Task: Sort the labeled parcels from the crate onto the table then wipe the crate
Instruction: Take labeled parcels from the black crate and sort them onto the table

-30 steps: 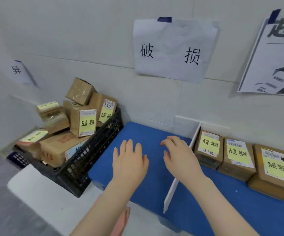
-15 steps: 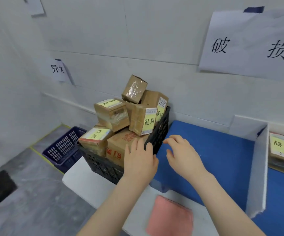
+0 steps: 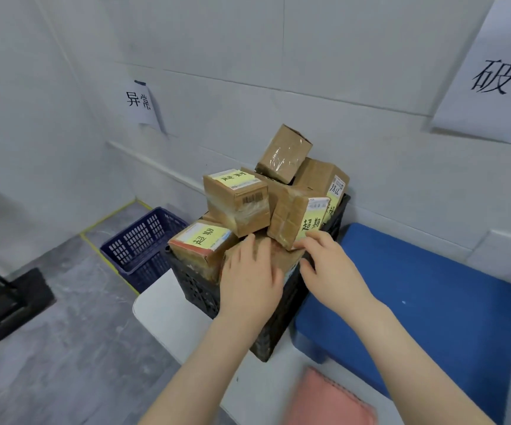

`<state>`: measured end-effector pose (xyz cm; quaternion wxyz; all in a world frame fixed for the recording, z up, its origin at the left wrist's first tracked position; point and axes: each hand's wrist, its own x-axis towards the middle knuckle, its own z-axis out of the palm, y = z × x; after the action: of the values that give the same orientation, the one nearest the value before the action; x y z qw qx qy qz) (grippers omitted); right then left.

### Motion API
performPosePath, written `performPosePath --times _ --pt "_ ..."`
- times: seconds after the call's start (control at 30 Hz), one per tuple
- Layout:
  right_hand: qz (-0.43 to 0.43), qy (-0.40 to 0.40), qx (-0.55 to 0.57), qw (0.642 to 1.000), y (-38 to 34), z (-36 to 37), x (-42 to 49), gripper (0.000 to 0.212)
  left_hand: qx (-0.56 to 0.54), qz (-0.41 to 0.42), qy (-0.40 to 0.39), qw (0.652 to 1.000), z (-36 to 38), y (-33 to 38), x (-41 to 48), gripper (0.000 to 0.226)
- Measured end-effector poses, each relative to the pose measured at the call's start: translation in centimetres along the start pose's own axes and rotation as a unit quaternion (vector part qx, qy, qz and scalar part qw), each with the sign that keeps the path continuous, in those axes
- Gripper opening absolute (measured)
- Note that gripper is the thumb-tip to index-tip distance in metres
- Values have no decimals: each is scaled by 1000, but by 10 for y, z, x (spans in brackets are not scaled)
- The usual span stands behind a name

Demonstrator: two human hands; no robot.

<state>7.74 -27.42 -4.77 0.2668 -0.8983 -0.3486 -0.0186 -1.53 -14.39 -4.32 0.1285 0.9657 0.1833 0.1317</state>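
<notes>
The left hand (image 3: 249, 279) lies flat, fingers straight and relaxed, on top of a large brown parcel (image 3: 280, 255) at the front of the black crate (image 3: 197, 288). The right hand (image 3: 331, 268) reaches in beside it, its lightly bent fingertips touching the lower corner of an upright parcel (image 3: 294, 220) with a yellow note reading 超期. I cannot tell whether this hand has actually taken hold of it or is only touching it.

The crate is piled above its rim. A parcel with a barcode (image 3: 237, 205) sits behind the left hand, with a yellow note on its top face. A lower parcel (image 3: 200, 245) at the crate's left corner also bears a yellow note. A taped parcel (image 3: 282, 154) perches tilted on the peak of the heap, and a rear parcel (image 3: 321, 176) leans against the crate's far side.

The crate stands on the white desk (image 3: 168, 308), just beside a blue mat (image 3: 416, 296). A pink cloth (image 3: 327, 400) lies near the desk's front edge. On the grey floor, left of the desk, stands a dark blue basket (image 3: 144, 240). On the wall hang a small sign (image 3: 139, 101) reading 异常 and a larger sheet (image 3: 499, 78) showing 破.
</notes>
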Motion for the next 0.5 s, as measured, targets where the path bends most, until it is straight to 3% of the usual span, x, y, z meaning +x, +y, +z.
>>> performPosePath --times 0.17,0.4,0.5 --pt "-47 11 9 999 -20 7 47 31 -80 -93 65 990 -33 -44 82 45" --pt "-47 70 12 996 -51 13 123 29 -229 -161 -91 956 -19 -82 170 59" --pt "-34 81 21 996 -58 18 160 29 -238 -114 -79 961 -9 -96 167 51"
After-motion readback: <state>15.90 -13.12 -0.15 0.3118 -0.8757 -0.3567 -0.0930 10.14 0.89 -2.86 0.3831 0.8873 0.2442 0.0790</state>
